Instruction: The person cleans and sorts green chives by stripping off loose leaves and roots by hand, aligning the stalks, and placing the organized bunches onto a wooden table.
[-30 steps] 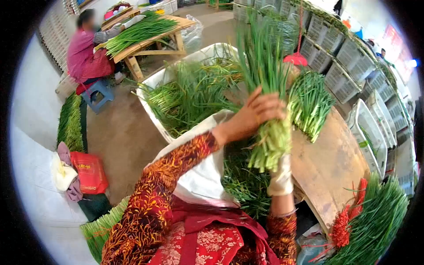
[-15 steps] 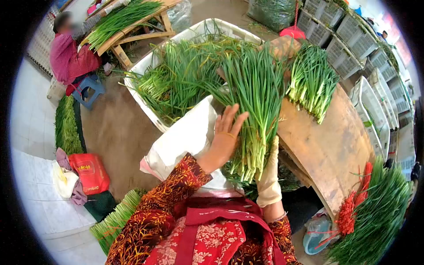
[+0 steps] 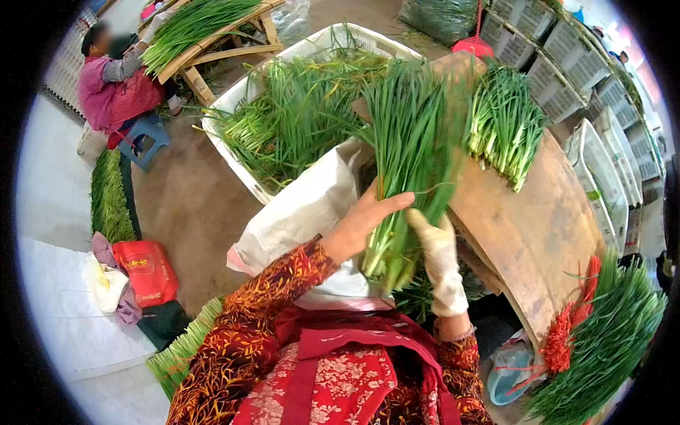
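Observation:
A bundle of long green stalks (image 3: 405, 149) stands between my hands, pale stem ends toward me and leaf tips away. My bare left hand (image 3: 370, 221) is closed round its left side, thumb across the front. On the right side, my gloved right hand (image 3: 438, 248) has its thumb and fingers at the stems; part of them is hidden behind the bundle. A second bunch (image 3: 506, 124) lies at the back of the wooden board (image 3: 531, 219). Left of the held bundle, a white crate (image 3: 244, 177) holds loose stalks.
A white cloth (image 3: 304, 212) hangs over the crate's near edge. Red ties (image 3: 556, 347) and a green pile (image 3: 609, 347) are at the right. Another person (image 3: 117, 92) sits at a wooden table (image 3: 234, 53), back left. Stacked crates (image 3: 556, 88) line the right; a red bag (image 3: 145, 273) stands left.
The bundle was raised high a second ago, then lowered. My left hand, spread beside it half a second ago, now grips it. My right hand has come out from beneath to its right side.

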The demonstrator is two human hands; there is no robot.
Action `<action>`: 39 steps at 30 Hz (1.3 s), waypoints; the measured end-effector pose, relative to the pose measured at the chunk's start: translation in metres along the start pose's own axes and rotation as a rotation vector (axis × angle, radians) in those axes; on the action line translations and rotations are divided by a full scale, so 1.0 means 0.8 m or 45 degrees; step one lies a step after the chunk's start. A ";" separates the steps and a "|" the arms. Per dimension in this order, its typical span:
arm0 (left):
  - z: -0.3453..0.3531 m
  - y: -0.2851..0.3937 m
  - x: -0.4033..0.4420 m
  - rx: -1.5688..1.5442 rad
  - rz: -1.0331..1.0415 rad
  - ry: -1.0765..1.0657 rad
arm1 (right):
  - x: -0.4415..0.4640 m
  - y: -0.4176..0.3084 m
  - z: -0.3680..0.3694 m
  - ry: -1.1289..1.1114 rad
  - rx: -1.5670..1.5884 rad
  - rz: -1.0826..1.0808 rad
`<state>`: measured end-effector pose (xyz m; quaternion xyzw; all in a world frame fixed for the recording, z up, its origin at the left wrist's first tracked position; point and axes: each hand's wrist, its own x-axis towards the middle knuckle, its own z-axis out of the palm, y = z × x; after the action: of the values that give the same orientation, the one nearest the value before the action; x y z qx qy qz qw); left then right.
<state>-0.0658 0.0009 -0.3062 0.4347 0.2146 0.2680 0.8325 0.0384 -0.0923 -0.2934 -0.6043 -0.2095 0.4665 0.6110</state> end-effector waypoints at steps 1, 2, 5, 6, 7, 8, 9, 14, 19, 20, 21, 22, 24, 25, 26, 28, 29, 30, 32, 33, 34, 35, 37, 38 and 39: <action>0.002 0.003 -0.013 -0.221 -0.179 0.046 | -0.014 -0.007 -0.007 0.011 0.150 0.021; 0.001 0.003 -0.024 -0.446 -0.355 0.092 | -0.025 -0.009 -0.017 0.025 0.295 0.040; -0.043 -0.067 -0.035 -0.376 -0.430 0.200 | -0.031 0.046 -0.055 0.064 0.475 0.147; -0.047 -0.072 -0.032 -0.525 -0.476 0.193 | -0.027 0.060 -0.059 0.122 0.397 0.150; -0.050 -0.077 -0.030 -0.673 -0.525 0.192 | -0.021 0.068 -0.061 0.054 0.491 0.212; -0.053 -0.079 -0.028 -0.674 -0.527 0.192 | -0.018 0.071 -0.066 0.063 0.553 0.300; -0.054 -0.079 -0.026 -0.629 -0.506 0.227 | -0.013 0.071 -0.069 0.011 0.566 0.299; -0.049 -0.051 -0.015 -0.455 -0.486 0.152 | 0.030 0.069 -0.079 -0.146 0.546 0.244; -0.044 -0.045 -0.006 0.185 -0.517 0.026 | 0.061 0.055 -0.072 -0.328 0.437 0.276; -0.041 -0.045 -0.010 0.290 -0.435 -0.069 | 0.064 0.054 -0.070 -0.402 0.387 0.283; -0.042 -0.044 -0.013 0.449 -0.484 -0.127 | 0.063 0.051 -0.065 -0.429 0.335 0.321; -0.044 -0.046 -0.019 0.609 -0.534 -0.182 | 0.060 0.048 -0.060 -0.456 0.284 0.360; -0.053 -0.059 -0.028 0.641 -0.395 -0.311 | 0.054 0.045 -0.054 -0.611 0.180 0.333; -0.051 -0.052 -0.036 0.810 -0.355 -0.369 | 0.045 0.041 -0.050 -0.650 0.177 0.313; -0.050 -0.044 -0.044 0.980 -0.313 -0.427 | 0.033 0.034 -0.045 -0.645 0.186 0.273; -0.038 -0.022 -0.056 0.982 -0.322 -0.465 | 0.015 0.022 -0.040 -0.570 0.139 0.269; -0.024 -0.003 -0.060 1.102 -0.445 -0.462 | 0.009 0.019 -0.039 -0.578 0.140 0.251; -0.014 0.009 -0.064 1.222 -0.567 -0.454 | 0.004 0.014 -0.037 -0.523 0.086 0.126; -0.020 0.009 -0.060 1.124 -0.404 -0.654 | -0.012 -0.010 -0.029 -0.451 0.061 -0.078; 0.001 0.038 -0.058 1.090 -0.299 -0.586 | -0.016 -0.027 -0.025 -0.430 0.023 -0.177; 0.020 0.066 -0.056 1.053 -0.195 -0.521 | -0.019 -0.044 -0.021 -0.407 -0.015 -0.275; 0.033 0.090 -0.055 0.980 -0.088 -0.455 | -0.023 -0.064 -0.019 -0.361 -0.051 -0.273; 0.054 0.126 -0.040 0.811 0.168 -0.447 | -0.022 -0.103 -0.005 -0.348 0.026 -0.466; 0.067 0.146 -0.033 0.781 0.257 -0.426 | -0.020 -0.123 0.000 -0.311 -0.009 -0.580; 0.080 0.165 -0.026 0.754 0.348 -0.406 | -0.012 -0.138 0.005 -0.264 0.034 -0.697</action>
<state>-0.0783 0.0117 -0.1584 0.7179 0.0904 0.2320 0.6501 0.0655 -0.0797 -0.1868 -0.4663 -0.4199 0.3463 0.6974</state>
